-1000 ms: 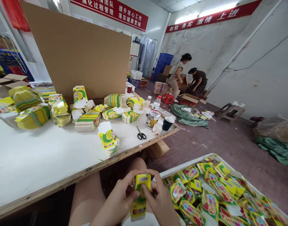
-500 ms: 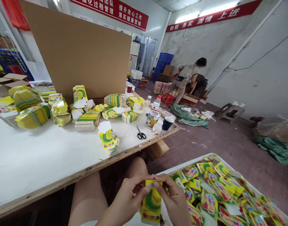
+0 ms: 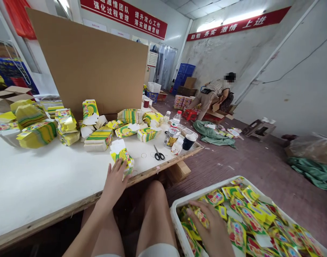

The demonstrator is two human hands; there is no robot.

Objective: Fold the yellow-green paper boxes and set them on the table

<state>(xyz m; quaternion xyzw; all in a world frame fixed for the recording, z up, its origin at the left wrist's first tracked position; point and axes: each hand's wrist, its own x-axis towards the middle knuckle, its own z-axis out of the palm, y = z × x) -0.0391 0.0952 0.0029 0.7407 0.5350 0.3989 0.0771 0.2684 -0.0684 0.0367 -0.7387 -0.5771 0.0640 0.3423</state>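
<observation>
My left hand (image 3: 116, 180) reaches over the table edge and rests on a small stack of flat yellow-green cartons (image 3: 122, 154) with white tabs. Its fingers are stretched out over the top carton. My right hand (image 3: 210, 226) is down in the near left corner of a white bin (image 3: 176, 217), thumb and fingers apart around a yellow pack (image 3: 202, 217). The hand partly covers this pack, and I see no firm grip on it. Printed yellow packs with red and green pictures (image 3: 236, 230) fill the bin in a loose heap.
More carton stacks (image 3: 99, 138) line the table's back below a large cardboard sheet (image 3: 93, 64). Black-handled scissors (image 3: 159, 155), a jar (image 3: 172, 137), a bottle (image 3: 176, 119) and a dark cup (image 3: 188, 141) stand or lie near the right corner. A person (image 3: 211, 91) bends over boxes beyond.
My hands have parted from the yellow carton they held together above my lap. My left hand has moved to the stack on the table, my right hand into the bin.
</observation>
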